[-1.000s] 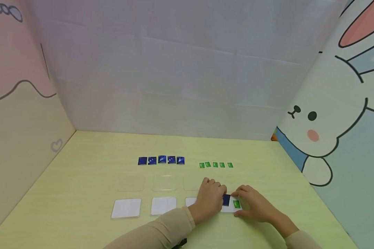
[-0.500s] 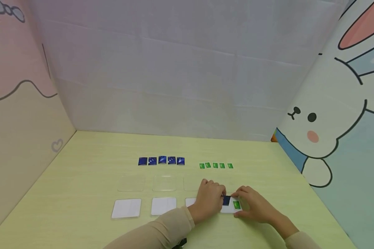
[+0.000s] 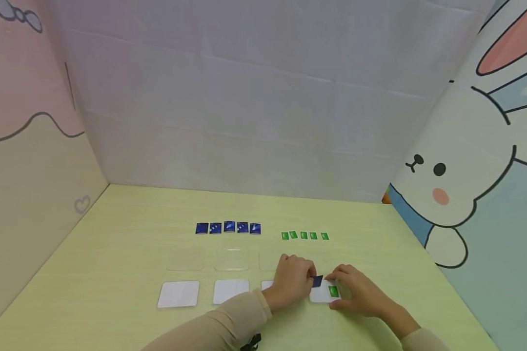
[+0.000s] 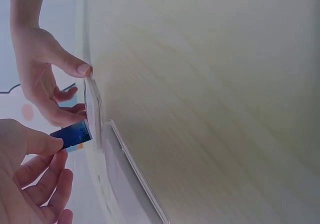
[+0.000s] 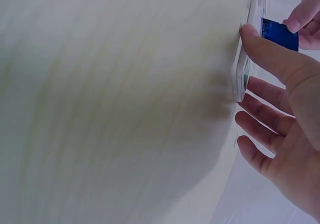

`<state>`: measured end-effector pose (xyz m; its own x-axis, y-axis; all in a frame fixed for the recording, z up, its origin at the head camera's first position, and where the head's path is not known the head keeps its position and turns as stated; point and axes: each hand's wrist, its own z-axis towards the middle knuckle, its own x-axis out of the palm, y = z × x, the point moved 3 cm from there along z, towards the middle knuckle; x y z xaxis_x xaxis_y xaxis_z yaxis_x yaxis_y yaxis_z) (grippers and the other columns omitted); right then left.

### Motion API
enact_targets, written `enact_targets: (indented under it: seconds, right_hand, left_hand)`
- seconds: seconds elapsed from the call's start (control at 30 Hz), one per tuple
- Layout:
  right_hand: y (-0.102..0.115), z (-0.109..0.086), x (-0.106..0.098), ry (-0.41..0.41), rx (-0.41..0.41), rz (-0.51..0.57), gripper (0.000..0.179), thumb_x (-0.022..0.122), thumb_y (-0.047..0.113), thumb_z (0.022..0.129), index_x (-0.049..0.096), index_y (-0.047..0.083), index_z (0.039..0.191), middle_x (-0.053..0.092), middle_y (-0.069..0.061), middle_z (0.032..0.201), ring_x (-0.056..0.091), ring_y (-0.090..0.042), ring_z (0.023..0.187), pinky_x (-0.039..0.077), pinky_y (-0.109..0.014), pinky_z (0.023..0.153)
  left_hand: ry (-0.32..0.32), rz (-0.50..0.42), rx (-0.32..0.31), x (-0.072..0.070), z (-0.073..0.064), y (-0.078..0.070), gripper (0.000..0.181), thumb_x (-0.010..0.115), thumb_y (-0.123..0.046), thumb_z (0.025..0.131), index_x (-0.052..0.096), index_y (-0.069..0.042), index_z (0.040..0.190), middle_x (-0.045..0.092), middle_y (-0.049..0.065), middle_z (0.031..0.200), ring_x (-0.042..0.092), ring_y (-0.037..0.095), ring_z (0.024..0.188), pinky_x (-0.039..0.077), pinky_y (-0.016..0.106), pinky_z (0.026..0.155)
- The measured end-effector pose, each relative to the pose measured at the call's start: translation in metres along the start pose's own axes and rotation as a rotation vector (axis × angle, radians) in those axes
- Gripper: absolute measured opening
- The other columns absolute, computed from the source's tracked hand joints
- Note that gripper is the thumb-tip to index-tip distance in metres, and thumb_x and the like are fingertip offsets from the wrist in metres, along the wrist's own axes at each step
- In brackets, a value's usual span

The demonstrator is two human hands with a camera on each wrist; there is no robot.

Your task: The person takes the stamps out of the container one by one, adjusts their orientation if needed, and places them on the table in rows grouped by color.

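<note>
My left hand pinches a small dark-blue packet between thumb and fingers. In the left wrist view the blue packet is tilted, its edge finely toothed, over the rightmost white box. My right hand grips that shallow white box at its right end, thumb on the near edge and fingers at the far edge. A small green square lies in the box's right part. In the right wrist view the thumb of my right hand presses the box's rim.
Two white boxes stand to the left; a third is partly behind my left hand. Clear lids lie behind them. Further back are rows of blue packets and green squares. Walls bound the table.
The blue packet in my left hand has tipped up from lying over the box and shifted slightly left. My right hand keeps its grip on the box. The head view has shifted slightly.
</note>
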<state>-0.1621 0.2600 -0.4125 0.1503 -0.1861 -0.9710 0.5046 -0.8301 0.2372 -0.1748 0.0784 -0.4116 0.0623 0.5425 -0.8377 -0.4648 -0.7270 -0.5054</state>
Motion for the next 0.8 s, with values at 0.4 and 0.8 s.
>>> enact_targets:
  seconds: [0.4,0.8]
  right_hand:
    - [0.001,-0.001,0.001,-0.005,-0.009,0.004,0.05,0.079,0.045,0.073,0.066,0.016,0.111,0.06,0.008,0.108,0.055,-0.011,0.099,0.051,-0.036,0.09]
    - [0.002,0.0,-0.001,0.001,-0.012,-0.01,0.05,0.078,0.045,0.074,0.066,0.015,0.112,0.061,0.007,0.109,0.055,-0.011,0.099,0.05,-0.036,0.09]
  left_hand:
    - [-0.073,0.165,0.061,-0.011,-0.002,0.001,0.009,0.068,-0.019,0.084,0.071,-0.021,0.076,0.062,-0.009,0.068,0.045,0.008,0.065,0.032,0.024,0.071]
    - [-0.119,0.349,0.124,-0.026,-0.005,0.004,0.006,0.066,-0.022,0.085,0.07,-0.023,0.081,0.067,-0.009,0.076,0.053,0.01,0.073,0.04,0.028,0.078]
